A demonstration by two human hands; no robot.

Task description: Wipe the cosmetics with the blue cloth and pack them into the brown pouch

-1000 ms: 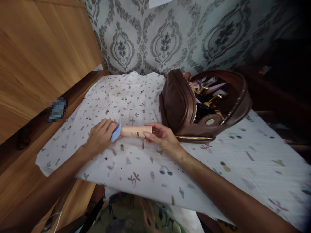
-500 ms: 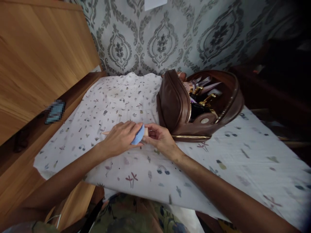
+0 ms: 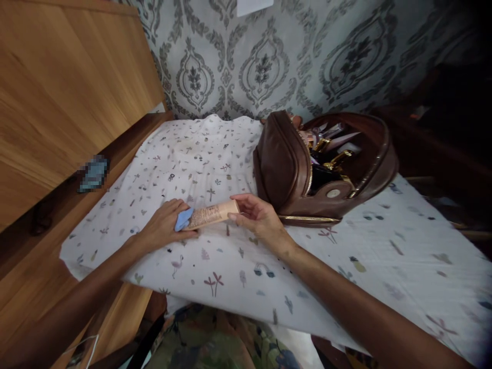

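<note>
A peach-coloured cosmetic tube [image 3: 210, 214] with small brown print lies level between my hands, just above the patterned cloth. My left hand [image 3: 163, 225] is closed around a small blue cloth [image 3: 184, 219] at the tube's left end, and that end is hidden. With thumb and fingers, my right hand [image 3: 259, 218] pinches the tube's right end. Close beyond my right hand sits a brown leather cosmetic bag [image 3: 282, 154], unzipped, its lid tipped back. Several bottles with gold tops [image 3: 340, 160] and other cosmetics show inside it.
White printed cloth [image 3: 184, 164] covers the table. A wooden panel [image 3: 77, 77] rises on the left, with a blurred-out bluish item [image 3: 93, 174] on the ledge below. Damask wallpaper [image 3: 265, 66] is behind. A white cable [image 3: 92, 351] hangs at lower left.
My left hand and the blue cloth have slid left along the tube, uncovering its printed side. My right hand stays at the right end. The view has shifted slightly.
</note>
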